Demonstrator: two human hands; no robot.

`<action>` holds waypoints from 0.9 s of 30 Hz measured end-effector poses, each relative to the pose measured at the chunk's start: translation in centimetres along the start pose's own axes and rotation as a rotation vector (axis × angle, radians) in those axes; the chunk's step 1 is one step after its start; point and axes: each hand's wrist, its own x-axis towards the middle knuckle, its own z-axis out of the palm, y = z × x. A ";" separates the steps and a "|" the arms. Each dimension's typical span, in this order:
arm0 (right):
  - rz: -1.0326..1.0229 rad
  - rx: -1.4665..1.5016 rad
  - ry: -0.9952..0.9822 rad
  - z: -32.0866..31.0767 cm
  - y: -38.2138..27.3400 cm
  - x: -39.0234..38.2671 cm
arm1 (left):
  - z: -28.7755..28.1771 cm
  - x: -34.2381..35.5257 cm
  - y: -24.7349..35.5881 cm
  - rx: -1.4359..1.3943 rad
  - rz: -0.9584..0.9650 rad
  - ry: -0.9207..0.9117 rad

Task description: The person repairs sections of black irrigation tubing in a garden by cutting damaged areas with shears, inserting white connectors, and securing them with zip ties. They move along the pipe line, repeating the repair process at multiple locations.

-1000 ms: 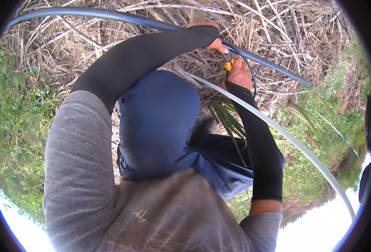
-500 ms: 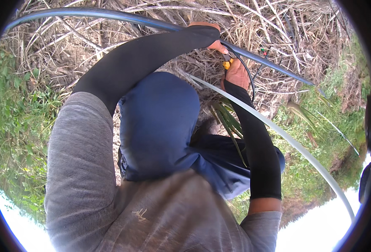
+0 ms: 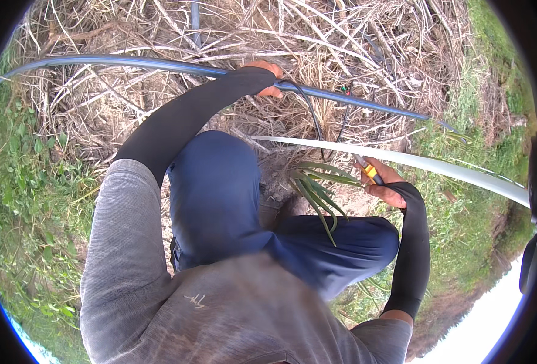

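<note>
A long dark pipe with a bluish sheen (image 3: 353,101) crosses the far side of the ground. My left hand (image 3: 265,77) is closed around it, with the fingertips hidden behind the pipe. Just right of that hand, a thin black tube (image 3: 314,115) bends off the pipe toward me. My right hand (image 3: 390,184) is nearer my body, beyond my right knee. It grips yellow-and-black handled pliers (image 3: 373,173), whose metal jaws point up and left, apart from the pipe.
A long whitish strip (image 3: 396,156) runs between the pipe and my right hand, out to the right. Spiky green leaves (image 3: 319,188) rise beside my knees. Dry stalks (image 3: 365,36) cover the ground ahead, and a short grey pipe (image 3: 195,24) lies at the far edge.
My right hand has drawn back from the pipe with the pliers, toward my body and right. My left hand still holds the pipe. The whole view has shifted, showing more ground ahead.
</note>
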 end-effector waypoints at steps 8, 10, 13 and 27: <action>0.301 -0.737 0.802 -5.0 32.8 7.5 | -1.2 1.2 6.2 0.067 0.575 -0.007; -0.198 -0.442 0.869 -4.2 21.4 8.5 | -2.8 -1.8 7.2 0.020 0.273 -0.179; -0.475 0.099 0.751 -7.0 14.9 12.1 | -4.0 -3.7 8.3 -0.005 0.308 -0.189; -0.545 1.078 0.117 -7.4 14.2 18.6 | -5.2 -6.4 8.5 -0.039 0.082 -0.116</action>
